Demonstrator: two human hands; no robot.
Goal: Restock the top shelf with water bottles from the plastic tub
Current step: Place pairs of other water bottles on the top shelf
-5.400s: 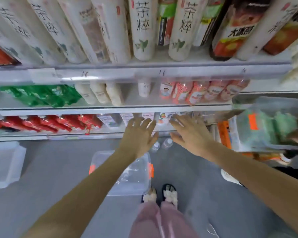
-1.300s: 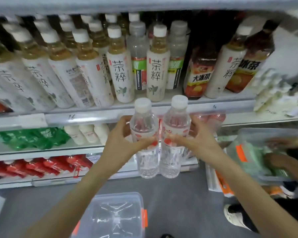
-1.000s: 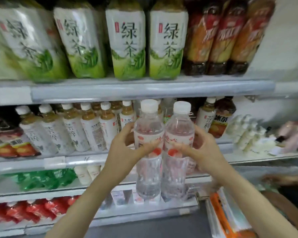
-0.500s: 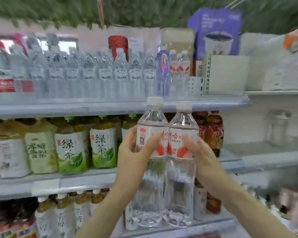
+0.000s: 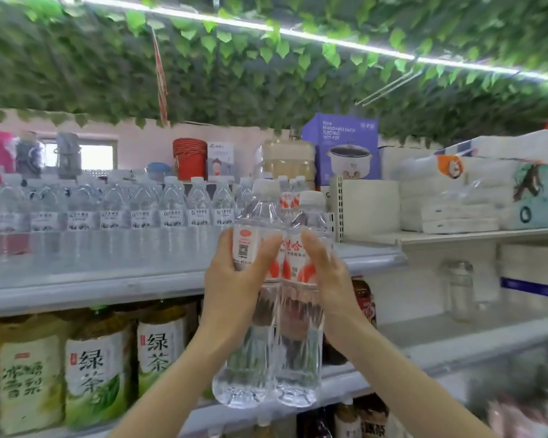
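Two clear water bottles with white caps and red-and-white labels are held upright side by side in front of me. My left hand [image 5: 234, 279] grips the left bottle [image 5: 250, 343] around its label. My right hand [image 5: 328, 273] grips the right bottle [image 5: 301, 349] the same way. Their caps reach just above the top shelf [image 5: 108, 279], and their bases hang level with the shelf below. Several rows of water bottles [image 5: 114, 213] stand on the top shelf to the left. A few red-labelled bottles [image 5: 290, 197] stand right behind the two I hold. The plastic tub is out of view.
Green tea bottles [image 5: 92, 368] fill the shelf beneath. A white divider [image 5: 366, 210] ends the top shelf on the right, with tissue packs [image 5: 487, 191] beyond. A red bucket [image 5: 190, 159] and a purple hot pot box [image 5: 342, 150] stand behind. Leafy vines cover the ceiling.
Both hands have lifted the two bottles from tub height up past the lower shelves to the top shelf. The view has tilted upward, and the tub has dropped out of sight.
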